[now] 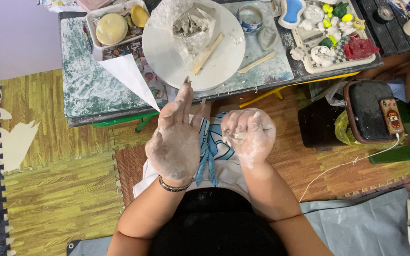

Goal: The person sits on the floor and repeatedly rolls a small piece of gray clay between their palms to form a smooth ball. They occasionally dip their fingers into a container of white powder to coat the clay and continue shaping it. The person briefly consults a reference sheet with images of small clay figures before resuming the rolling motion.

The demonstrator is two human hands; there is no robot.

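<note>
Head view was filled mostly by the floor mats (58,189), over which a low surface (86,90) was set so that the clay work lay within reach. On it a round board (176,52) carried a grey clay lump (193,23) in clear plastic, probably kept wrapped against drying, with a wooden stick (208,53) beside it. A tray (342,61) of small painted figures was cut off at the top edge. Below the surface, the left hand (174,142) was held flat and open, nothing in it, coated in clay. The right hand (248,135) was curled loosely; whether a bit of clay was pinched inside could not be told.
</note>
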